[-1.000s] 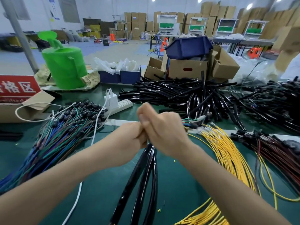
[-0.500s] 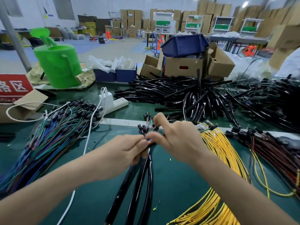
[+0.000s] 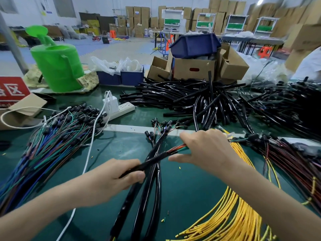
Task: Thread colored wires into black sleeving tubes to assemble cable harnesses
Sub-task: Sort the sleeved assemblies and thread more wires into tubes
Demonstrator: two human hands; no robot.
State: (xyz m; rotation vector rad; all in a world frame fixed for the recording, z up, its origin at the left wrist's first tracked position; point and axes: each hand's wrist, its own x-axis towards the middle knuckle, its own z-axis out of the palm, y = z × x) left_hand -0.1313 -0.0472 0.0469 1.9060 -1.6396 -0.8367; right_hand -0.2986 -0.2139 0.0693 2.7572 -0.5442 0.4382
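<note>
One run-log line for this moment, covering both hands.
step: threading | left hand: grips black tube | right hand: holds colored wires sticking out of tube end

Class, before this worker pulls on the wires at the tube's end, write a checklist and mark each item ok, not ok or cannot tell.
1. Left hand grips the black tube: ok.
2. Coloured wires stick out of the tube's end: ok.
3. Right hand has a firm pinch on the wires: cannot tell, the contact is hidden.
4. Every wire is through the tube: cannot tell.
</note>
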